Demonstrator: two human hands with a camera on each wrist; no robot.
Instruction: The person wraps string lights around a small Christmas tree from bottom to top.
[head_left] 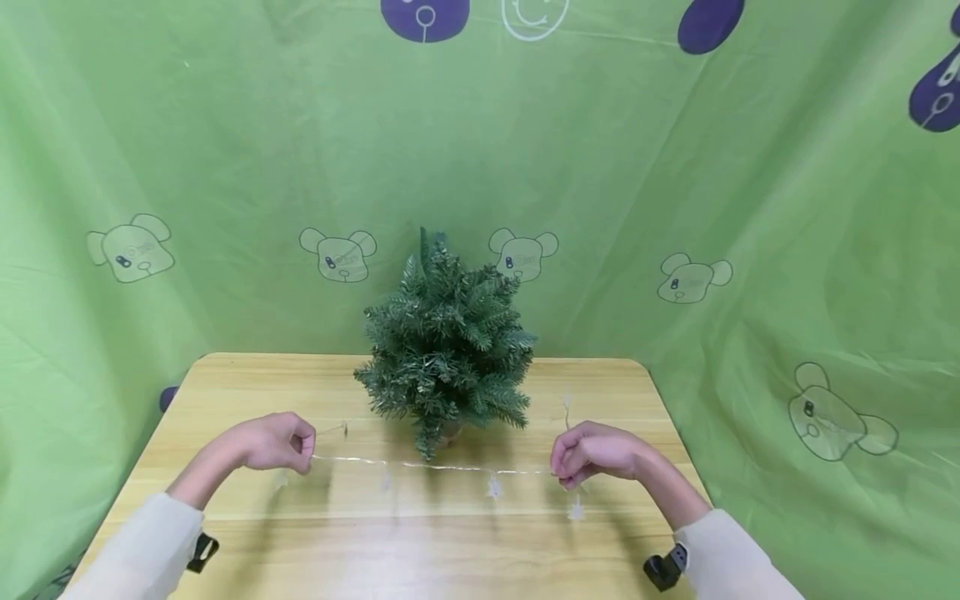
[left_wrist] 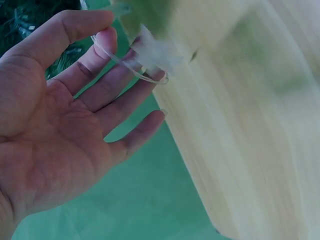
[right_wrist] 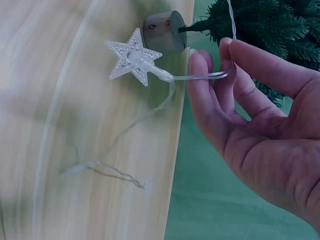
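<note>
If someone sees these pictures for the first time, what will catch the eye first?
The dark green tree stands out first, toward the back of the wooden table. In front of it, the left hand and right hand hold a thin wire between them, with a star near the right one.

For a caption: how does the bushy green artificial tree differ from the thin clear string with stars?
The bushy green artificial tree stands upright; the thin clear string with stars stretches between left hand and right hand. The tree is bulky and dense; the string is slender and translucent. Both are before green fabric.
</note>
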